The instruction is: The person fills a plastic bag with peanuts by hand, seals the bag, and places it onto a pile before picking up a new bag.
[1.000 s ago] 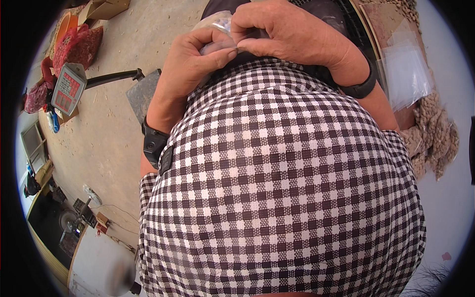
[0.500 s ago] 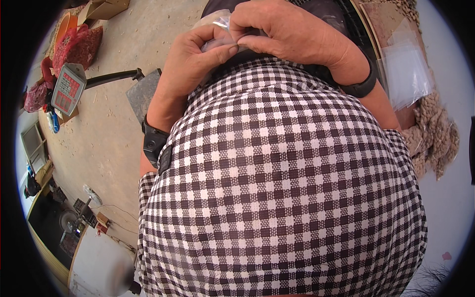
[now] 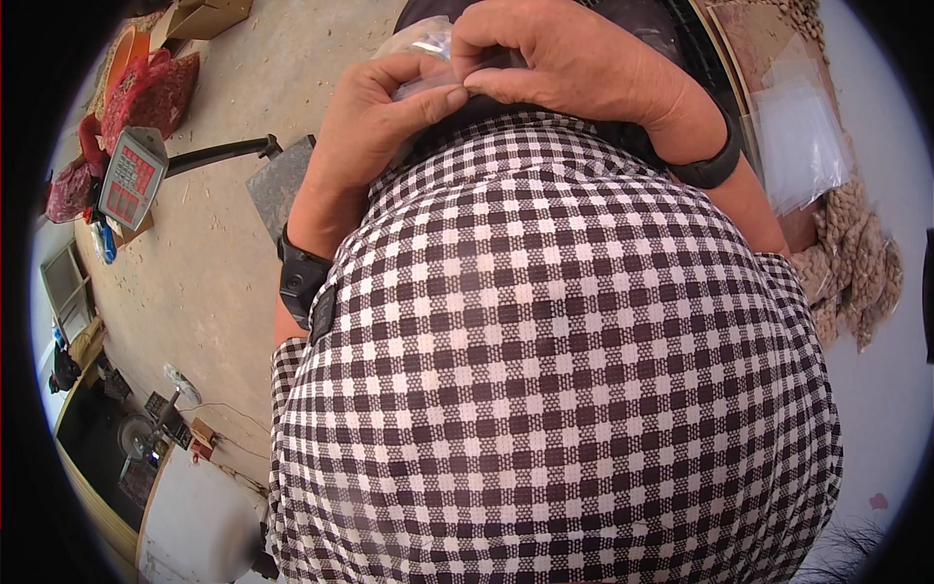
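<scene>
A clear plastic bag [image 3: 428, 39] is pinched between my hands at the top of the head view, above my lap. My left hand [image 3: 394, 107] grips its edge between thumb and fingers. Close against it, my right hand [image 3: 545, 58] pinches the same edge, its thumb and fingertips nearly touching the left thumb. Most of the bag, and whatever it may contain, is hidden behind my hands. Both wrists wear black bands, and my checked shirt [image 3: 545, 341] fills the middle of the view.
To the right lie a stack of clear plastic bags [image 3: 798, 141] and bagged beige lumpy pieces [image 3: 856, 263]. A floor scale with a display [image 3: 133, 177] stands left, near a red mesh sack [image 3: 151, 92] and a cardboard box [image 3: 206, 15]. A white table [image 3: 185, 506] is at lower left.
My hands stay almost still, pinching the bag together. The right fingers have shifted very slightly at the bag's edge.
</scene>
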Tool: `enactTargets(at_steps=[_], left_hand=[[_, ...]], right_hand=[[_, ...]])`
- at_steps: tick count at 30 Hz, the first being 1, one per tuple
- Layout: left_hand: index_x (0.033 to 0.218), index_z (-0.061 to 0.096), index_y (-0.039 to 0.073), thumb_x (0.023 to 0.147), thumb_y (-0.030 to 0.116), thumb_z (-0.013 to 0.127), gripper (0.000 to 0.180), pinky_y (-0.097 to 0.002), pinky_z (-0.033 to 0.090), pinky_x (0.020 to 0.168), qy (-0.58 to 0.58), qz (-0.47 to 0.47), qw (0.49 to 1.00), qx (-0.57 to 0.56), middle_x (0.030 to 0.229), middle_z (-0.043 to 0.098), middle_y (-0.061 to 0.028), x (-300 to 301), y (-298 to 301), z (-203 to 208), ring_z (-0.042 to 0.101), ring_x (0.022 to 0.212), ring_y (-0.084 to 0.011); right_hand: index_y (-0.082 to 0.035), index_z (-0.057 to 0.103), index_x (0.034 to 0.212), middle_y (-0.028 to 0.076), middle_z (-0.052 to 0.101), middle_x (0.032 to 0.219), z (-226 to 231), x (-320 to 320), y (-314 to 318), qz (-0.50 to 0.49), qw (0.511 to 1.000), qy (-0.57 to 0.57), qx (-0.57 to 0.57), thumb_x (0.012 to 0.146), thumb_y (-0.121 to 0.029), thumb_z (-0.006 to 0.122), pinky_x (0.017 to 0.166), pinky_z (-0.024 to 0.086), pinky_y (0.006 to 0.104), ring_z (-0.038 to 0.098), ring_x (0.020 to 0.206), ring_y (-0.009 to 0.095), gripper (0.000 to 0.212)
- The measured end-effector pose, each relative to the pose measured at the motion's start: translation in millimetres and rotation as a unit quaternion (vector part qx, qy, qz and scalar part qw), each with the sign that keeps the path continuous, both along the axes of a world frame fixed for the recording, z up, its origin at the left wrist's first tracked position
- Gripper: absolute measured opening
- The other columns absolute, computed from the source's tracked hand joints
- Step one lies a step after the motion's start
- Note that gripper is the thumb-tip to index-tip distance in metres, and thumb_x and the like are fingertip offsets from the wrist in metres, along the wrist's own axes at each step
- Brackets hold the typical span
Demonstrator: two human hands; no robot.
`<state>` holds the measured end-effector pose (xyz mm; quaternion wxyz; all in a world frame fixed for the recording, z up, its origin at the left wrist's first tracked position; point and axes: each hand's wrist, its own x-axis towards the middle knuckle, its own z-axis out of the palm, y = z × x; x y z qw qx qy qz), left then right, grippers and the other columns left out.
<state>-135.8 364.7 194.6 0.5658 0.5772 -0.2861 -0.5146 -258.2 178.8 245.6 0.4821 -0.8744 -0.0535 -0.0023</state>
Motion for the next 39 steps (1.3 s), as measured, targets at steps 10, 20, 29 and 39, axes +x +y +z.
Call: enactTargets(at_steps=[10, 20, 29, 39], left_hand=[[0.097, 0.07, -0.001, 0.082, 0.015, 0.076, 0.023, -0.02, 0.048, 0.072, 0.03, 0.012, 0.999, -0.001, 0.088, 0.068, -0.0026, -1.7, 1.1, 2.2, 0.061, 0.08, -0.0078], [0.096, 0.07, 0.0, 0.082, 0.013, 0.076, 0.021, -0.0214, 0.048, 0.073, 0.038, 0.016, 0.999, 0.002, 0.089, 0.068, -0.0038, -1.1, 0.7, -1.7, 0.062, 0.081, -0.0092], [0.096, 0.069, -0.001, 0.082, 0.011, 0.074, 0.019, -0.021, 0.049, 0.075, 0.062, 0.032, 0.998, 0.008, 0.089, 0.068, -0.0044, -1.5, 3.7, 1.5, 0.062, 0.081, -0.0097], [0.097, 0.069, -0.002, 0.083, 0.009, 0.073, 0.018, -0.0209, 0.049, 0.075, 0.084, 0.036, 0.996, 0.001, 0.09, 0.068, -0.0051, -2.6, 7.1, 5.3, 0.062, 0.081, -0.0095]], right_hand=[[0.002, 0.059, 0.081, 0.017, 0.061, 0.076, 2.0, 1.7, -0.7, -0.016, 1.0, 0.013, 0.012, 0.079, -0.009, 0.063, 0.066, 0.047, 0.0355, 0.059, 0.071, 0.028, 0.012], [0.002, 0.059, 0.08, 0.017, 0.06, 0.075, 2.0, 1.8, -2.6, -0.013, 0.999, 0.039, -0.001, 0.079, -0.012, 0.064, 0.065, 0.046, 0.0359, 0.059, 0.069, 0.027, 0.014], [0.002, 0.06, 0.083, 0.017, 0.06, 0.076, -2.3, 0.8, -2.0, -0.002, 1.0, 0.014, 0.027, 0.079, -0.009, 0.064, 0.067, 0.047, 0.0353, 0.058, 0.071, 0.027, 0.012], [0.001, 0.06, 0.086, 0.017, 0.061, 0.08, -3.1, 1.3, -0.8, 0.021, 0.999, -0.013, 0.027, 0.079, -0.006, 0.064, 0.071, 0.047, 0.0368, 0.06, 0.077, 0.029, 0.01]])
